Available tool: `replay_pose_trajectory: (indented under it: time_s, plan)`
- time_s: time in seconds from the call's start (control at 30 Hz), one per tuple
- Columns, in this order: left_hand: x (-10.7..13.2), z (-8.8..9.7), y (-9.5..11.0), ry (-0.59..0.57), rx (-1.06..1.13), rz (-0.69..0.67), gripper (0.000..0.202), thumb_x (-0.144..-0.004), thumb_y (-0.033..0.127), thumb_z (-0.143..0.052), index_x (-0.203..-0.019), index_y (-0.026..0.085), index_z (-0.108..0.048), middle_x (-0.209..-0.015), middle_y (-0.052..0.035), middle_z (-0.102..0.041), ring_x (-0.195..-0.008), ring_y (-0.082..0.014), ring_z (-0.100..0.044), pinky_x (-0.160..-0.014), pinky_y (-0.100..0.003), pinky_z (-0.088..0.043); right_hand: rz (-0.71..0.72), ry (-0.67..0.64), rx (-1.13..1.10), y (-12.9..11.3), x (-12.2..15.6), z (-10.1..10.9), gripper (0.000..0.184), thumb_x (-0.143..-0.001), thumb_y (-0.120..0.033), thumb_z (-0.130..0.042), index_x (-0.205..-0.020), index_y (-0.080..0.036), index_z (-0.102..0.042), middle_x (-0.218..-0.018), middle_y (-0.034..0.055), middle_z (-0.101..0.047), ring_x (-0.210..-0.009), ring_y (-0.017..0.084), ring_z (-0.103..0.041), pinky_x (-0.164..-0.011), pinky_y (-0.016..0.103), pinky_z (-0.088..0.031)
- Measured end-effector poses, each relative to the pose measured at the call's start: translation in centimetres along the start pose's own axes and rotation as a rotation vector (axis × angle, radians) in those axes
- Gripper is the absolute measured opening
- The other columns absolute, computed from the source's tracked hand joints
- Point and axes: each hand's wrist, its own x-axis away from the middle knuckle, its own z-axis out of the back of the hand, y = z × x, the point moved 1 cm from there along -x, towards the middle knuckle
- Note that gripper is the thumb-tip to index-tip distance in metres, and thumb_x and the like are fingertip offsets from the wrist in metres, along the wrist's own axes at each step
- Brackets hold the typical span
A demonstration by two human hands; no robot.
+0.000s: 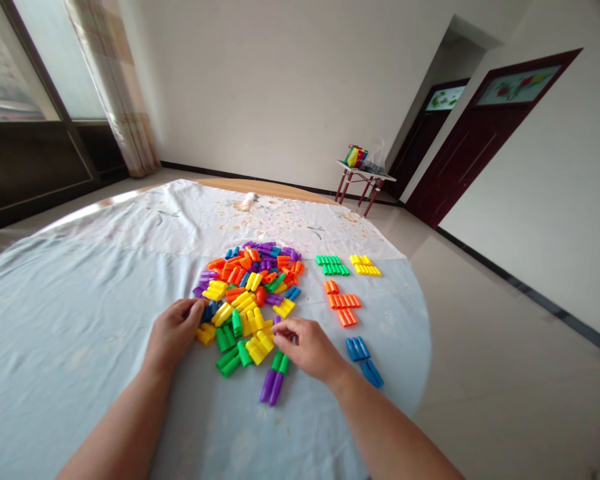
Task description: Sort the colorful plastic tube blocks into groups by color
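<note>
A heap of plastic building blocks [253, 320], shaped like joined tubes in yellow, green, orange, purple and blue, lies on the cloth-covered table. At its left edge my left hand [174, 333] has thumb and fingers closed at a dark blue block [211, 310]. My right hand [304, 343] is at the heap's right side, fingers pinched on a purple block [277, 320] that is mostly hidden behind them. Just below that hand, a green block [281, 362] joins end to end with a purple block [271, 387], pointing toward me.
Right of the heap lie separate groups: green blocks [333, 265], yellow blocks [365, 265], orange blocks [343, 302] and blue blocks [364, 361]. A small white item [251, 198] is near the table's far edge. Beyond stands a side table [365, 173] with bags.
</note>
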Motion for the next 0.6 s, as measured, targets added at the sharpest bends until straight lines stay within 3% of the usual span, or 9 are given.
replay_pose_trajectory:
  time_s: [0.13, 0.3, 0.47, 0.6]
  plan:
    - [-0.1, -0.1, -0.1, 0.001, 0.002, 0.001, 0.040, -0.073, 0.050, -0.048, -0.085, 0.017, -0.068, -0.076, -0.0042, -0.069, -0.068, -0.0183, -0.061, -0.060, -0.025, -0.045, 0.064, -0.019, 0.098, -1.0, 0.2, -1.2, 0.023, -0.080, -0.026, -0.064, -0.101, -0.017, -0.069, -0.086, 0.0040, -0.066, -0.079, 0.016, -0.062, -0.077, 0.027, -0.050]
    - [0.0, -0.1, -0.1, -0.005, 0.012, 0.002, 0.041, -0.074, 0.051, -0.049, -0.085, 0.017, -0.068, -0.076, -0.0046, -0.069, -0.069, -0.0187, -0.061, -0.060, -0.025, -0.045, 0.122, -0.016, 0.217, -0.7, 0.5, -2.1, 0.046, -0.071, -0.034, -0.074, -0.112, -0.018, -0.064, -0.102, 0.0084, -0.060, -0.100, 0.022, -0.058, -0.093, 0.034, -0.046]
    - [0.0, 0.0, -0.1, -0.006, 0.002, -0.003, 0.041, -0.075, 0.051, -0.047, -0.085, 0.017, -0.068, -0.078, -0.0043, -0.069, -0.071, -0.0186, -0.061, -0.062, -0.025, -0.045, 0.126, 0.009, 0.189, -0.5, 0.7, -2.4, 0.033, -0.075, -0.025, -0.067, -0.107, -0.017, -0.065, -0.100, 0.0080, -0.061, -0.095, 0.020, -0.060, -0.090, 0.032, -0.048]
    - [0.0, 0.1, 0.0, -0.020, -0.014, 0.010, 0.042, -0.074, 0.051, -0.047, -0.087, 0.016, -0.068, -0.080, -0.0043, -0.069, -0.072, -0.0183, -0.060, -0.063, -0.025, -0.045, 0.009, 0.065, 0.047, 0.0, 0.6, -1.5, 0.024, -0.081, -0.021, -0.057, -0.104, -0.015, -0.065, -0.089, 0.0061, -0.066, -0.078, 0.016, -0.063, -0.075, 0.027, -0.051]
